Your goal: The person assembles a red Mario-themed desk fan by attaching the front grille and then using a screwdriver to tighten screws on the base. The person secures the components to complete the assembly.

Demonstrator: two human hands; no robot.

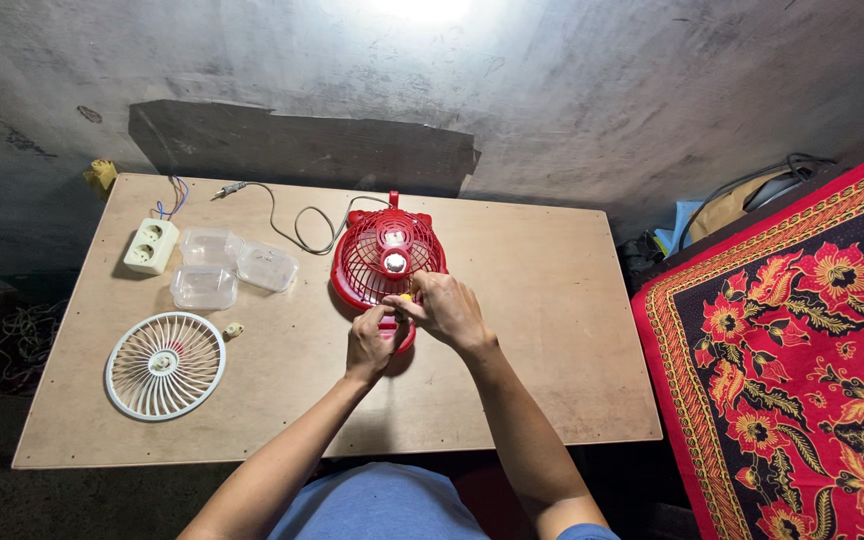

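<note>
A small red fan point(384, 255) lies face up in the middle of a plywood table point(552, 340), its rear cage and white motor hub exposed. My left hand point(370, 343) grips the near lower edge of the fan. My right hand point(447, 308) is closed around a small yellow-handled tool point(405, 298), probably a screwdriver, held at the fan's lower rim. Both hands touch each other over the fan's base. A grey cable point(297, 225) runs from the fan toward the table's far left.
A white round fan grille point(165, 365) lies at the near left with a small part point(234, 329) beside it. Three clear plastic boxes point(222, 265) and a white double socket point(151, 246) sit at the far left. A red patterned cloth point(802, 350) lies to the right.
</note>
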